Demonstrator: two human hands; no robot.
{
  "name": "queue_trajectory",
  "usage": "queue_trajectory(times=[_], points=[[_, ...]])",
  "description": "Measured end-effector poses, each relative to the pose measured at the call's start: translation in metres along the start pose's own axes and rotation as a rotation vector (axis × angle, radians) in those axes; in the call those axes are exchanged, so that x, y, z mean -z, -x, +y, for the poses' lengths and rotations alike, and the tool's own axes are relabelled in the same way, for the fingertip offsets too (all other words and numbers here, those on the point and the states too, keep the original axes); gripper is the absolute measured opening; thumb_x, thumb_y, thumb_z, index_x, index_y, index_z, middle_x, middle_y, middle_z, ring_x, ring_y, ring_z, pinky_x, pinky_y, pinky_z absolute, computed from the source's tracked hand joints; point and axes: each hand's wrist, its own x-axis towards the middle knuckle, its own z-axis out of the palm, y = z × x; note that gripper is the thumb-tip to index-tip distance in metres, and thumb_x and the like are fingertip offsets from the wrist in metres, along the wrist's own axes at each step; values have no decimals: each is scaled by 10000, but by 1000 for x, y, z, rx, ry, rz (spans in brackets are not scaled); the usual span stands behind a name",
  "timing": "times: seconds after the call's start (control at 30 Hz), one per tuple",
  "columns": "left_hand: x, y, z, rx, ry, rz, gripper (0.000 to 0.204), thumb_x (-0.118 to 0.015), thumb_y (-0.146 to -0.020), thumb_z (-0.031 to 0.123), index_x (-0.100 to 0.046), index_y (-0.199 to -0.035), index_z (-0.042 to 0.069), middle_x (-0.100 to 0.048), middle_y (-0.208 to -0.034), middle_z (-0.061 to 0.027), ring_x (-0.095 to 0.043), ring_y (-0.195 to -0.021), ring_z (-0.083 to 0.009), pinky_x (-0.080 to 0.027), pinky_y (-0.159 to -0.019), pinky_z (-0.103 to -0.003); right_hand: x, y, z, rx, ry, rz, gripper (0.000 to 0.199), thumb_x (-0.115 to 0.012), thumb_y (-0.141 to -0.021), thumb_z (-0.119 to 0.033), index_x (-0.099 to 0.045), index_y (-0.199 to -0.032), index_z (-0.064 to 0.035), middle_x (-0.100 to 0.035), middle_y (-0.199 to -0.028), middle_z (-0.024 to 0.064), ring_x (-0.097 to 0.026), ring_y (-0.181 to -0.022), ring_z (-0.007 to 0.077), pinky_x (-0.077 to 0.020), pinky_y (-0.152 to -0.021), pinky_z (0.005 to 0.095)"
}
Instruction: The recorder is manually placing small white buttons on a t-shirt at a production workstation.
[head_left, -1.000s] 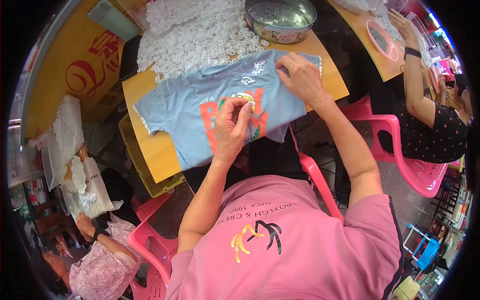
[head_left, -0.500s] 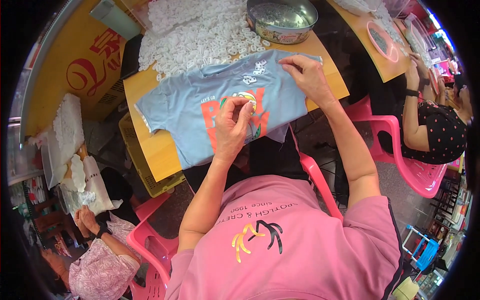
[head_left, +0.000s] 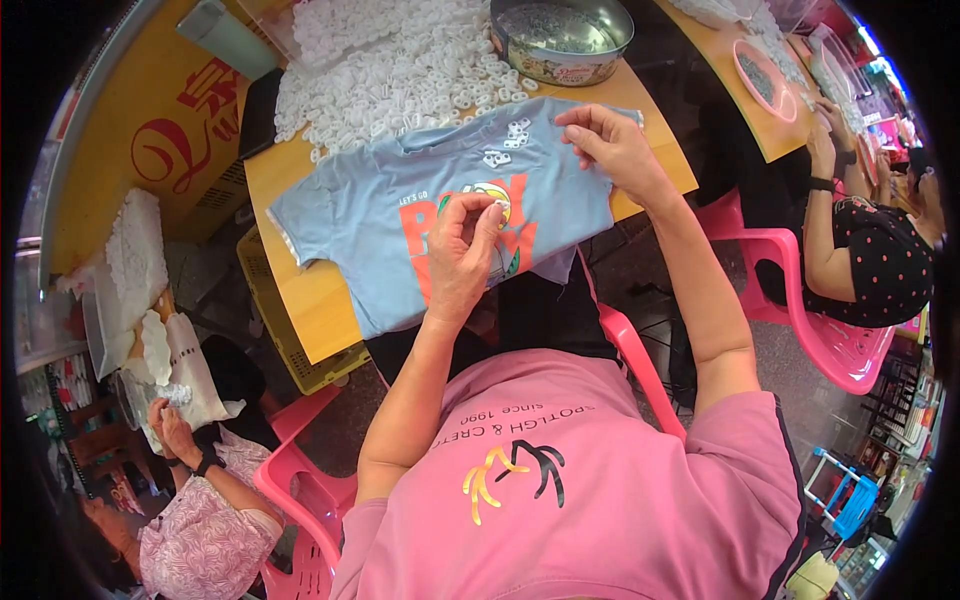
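A light blue T-shirt with an orange print lies spread over the front of the wooden table. Above it my left hand is closed in a pinch, a tiny whitish piece showing at thumb and forefinger; its exact kind is too small to tell. My right hand hovers by the shirt's right shoulder, thumb and forefinger drawn close together; anything between them is too small to make out. Several small white plastic pieces with holes rest on the shirt, left of my right hand.
Behind the shirt spreads a heap of white plastic pieces. A round metal tin of small grey bits stands beside it on the wooden table. Pink chairs and people at work flank me. A yellow crate sits below the table's left edge.
My right hand's fingers have shifted slightly, thumb and forefinger curling lower. My left hand keeps its pinch in nearly the same place. The view has moved a little.
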Motion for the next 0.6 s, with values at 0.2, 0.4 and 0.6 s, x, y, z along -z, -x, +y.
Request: queue_trajectory(times=[0.2, 0.4, 0.6], points=[[0, 0, -1, 1, 10, -1, 96, -616, -931, 61, -614, -985, -19, -628, -923, -37, -598, -796, -78, -485, -707, -220, -2, 5, -10, -55, -153, -42, 285, -555, -971, -156, -589, -1211, -6, -608, -930, 18, -543, -746, 49, -491, -695, 214], [1, 0, -1, -2, -5, 1, 91, -615, -931, 55, -614, -984, -19, -636, -921, -38, -599, -800, -78, -487, -717, -222, -7, 6, -9, -59, -233, -61, 290, -553, -970, -150, -585, -1216, 1, -609, -934, 21, -550, -725, 61, -489, -692, 215], [1, 2, -1, -7, 8, -3, 86, -614, -932, 52, -610, -981, -19, -636, -921, -40, -601, -800, -78, -489, -718, -222, -8, 7, -6, -41, -210, -38, 297, -579, -948, -137, -590, -1202, 16, -614, -905, 28, -550, -704, 65, -487, -662, 213]])
